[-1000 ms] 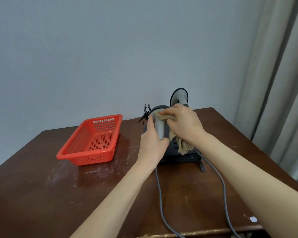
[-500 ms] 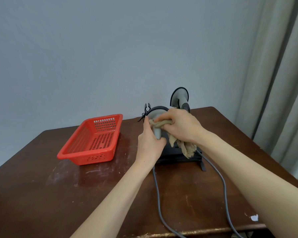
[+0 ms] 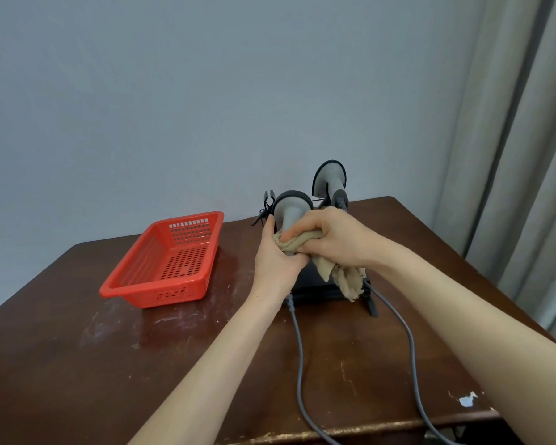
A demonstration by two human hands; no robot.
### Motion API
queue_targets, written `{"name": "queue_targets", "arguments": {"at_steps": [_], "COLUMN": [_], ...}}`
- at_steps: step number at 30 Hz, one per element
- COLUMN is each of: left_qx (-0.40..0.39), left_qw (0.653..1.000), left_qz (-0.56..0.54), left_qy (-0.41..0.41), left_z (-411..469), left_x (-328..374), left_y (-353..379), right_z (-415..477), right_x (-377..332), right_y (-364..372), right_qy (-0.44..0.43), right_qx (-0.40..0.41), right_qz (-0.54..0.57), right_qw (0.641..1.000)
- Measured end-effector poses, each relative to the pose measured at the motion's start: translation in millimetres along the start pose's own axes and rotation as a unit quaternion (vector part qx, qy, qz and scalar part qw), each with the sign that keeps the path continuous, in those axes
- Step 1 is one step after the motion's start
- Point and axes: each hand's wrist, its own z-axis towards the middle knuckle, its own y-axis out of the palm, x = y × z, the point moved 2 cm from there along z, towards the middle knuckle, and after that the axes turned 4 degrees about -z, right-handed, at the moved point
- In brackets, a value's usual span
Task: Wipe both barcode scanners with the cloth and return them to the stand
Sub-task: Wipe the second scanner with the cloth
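A: Centre of the frame, and the left hand (image 3: 275, 263) is wrapped tight round the handle of the near scanner (image 3: 292, 209), holding it upright over the black stand (image 3: 318, 284).

B: And the right hand (image 3: 334, 244) is bunched on the tan cloth (image 3: 302, 242), pinching it against that handle. See what's changed? A second ago the cloth sat up on the scanner's head; now it has slid down onto the neck, and the grey head is showing bare above the fingers.

A: So the wipe is working top to bottom. I'd judge the head done and the handle in progress.

B: Loose tail of the cloth hangs lower right of the hands, over the stand's front edge, touching the grey cable (image 3: 299, 364) area.

A: The second scanner (image 3: 329, 181), just up and right, sits parked in the stand, untouched by either hand.

B: Which tells me we're not halfway. This one must go back in its cradle, then the other gets the same treatment.

A: Red basket (image 3: 174, 258), left of centre on the brown table (image 3: 77, 364), is well apart from the action.
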Motion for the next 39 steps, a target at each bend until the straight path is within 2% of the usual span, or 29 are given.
{"name": "queue_targets", "arguments": {"at_steps": [2,4,6,8,12,14,17,19,21,24,26,30,32,34,37,39], "left_qx": [-0.010,-0.021,-0.030,-0.026,-0.012,-0.014,-0.021,-0.024,-0.024,-0.032,-0.035,-0.034,-0.038,-0.039,-0.035,-0.037], "left_qw": [1.000,1.000,0.999,0.999,1.000,0.999,0.998,0.997,0.996,0.994,0.991,0.990,0.988,0.974,0.914,0.900], "left_qz": [-0.009,-0.016,-0.022,-0.028,-0.016,-0.030,-0.054,-0.069,-0.086,-0.107,-0.125,-0.136,-0.145,-0.216,-0.391,-0.417], "left_qy": [-0.001,0.002,0.003,0.000,0.023,0.012,-0.003,-0.013,-0.015,0.004,0.010,-0.007,-0.022,-0.050,-0.104,-0.119], "left_z": [-1.7,-4.3,-6.1,-3.9,1.6,0.9,-2.7,-5.0,-4.3,-1.8,-1.8,-4.5,-5.8,-6.2,-4.9,-3.5], "left_x": [-0.1,2.3,3.4,1.0,-1.1,-2.1,-1.1,-0.5,-0.6,-1.8,-2.1,-2.3,-0.9,0.4,0.4,-1.3], "left_y": [-0.3,0.4,1.5,0.7,-2.3,-2.4,0.5,1.8,1.0,-2.8,-3.6,-3.1,-2.4,-4.2,-9.3,-10.7], "right_z": [5.0,9.6,11.7,10.0,-0.1,3.4,11.0,15.2,14.0,3.8,3.3,14.3,17.3,15.8,7.6,4.6], "right_x": [2.8,6.4,8.9,9.3,3.4,7.2,12.5,15.9,15.5,4.8,2.2,6.7,6.9,5.3,-2.2,-3.4], "right_y": [-3.4,-7.3,-8.3,-4.2,6.4,3.5,-8.1,-10.9,-6.5,4.2,5.3,-7.2,-9.9,-7.0,4.7,9.6], "right_qy": [0.023,0.066,0.083,0.058,-0.009,0.007,0.069,0.089,0.067,0.004,0.004,0.077,0.097,0.088,0.036,0.035], "right_qx": [0.041,0.118,0.175,0.151,0.028,0.049,0.150,0.185,0.148,0.037,0.012,0.150,0.184,0.160,0.065,0.041], "right_qz": [-0.041,-0.093,-0.100,-0.076,-0.011,-0.023,-0.078,-0.082,-0.048,0.028,0.018,-0.065,-0.064,-0.061,-0.004,-0.009], "right_qw": [0.998,0.986,0.976,0.984,1.000,0.998,0.983,0.975,0.986,0.999,1.000,0.984,0.976,0.981,0.997,0.998]}}
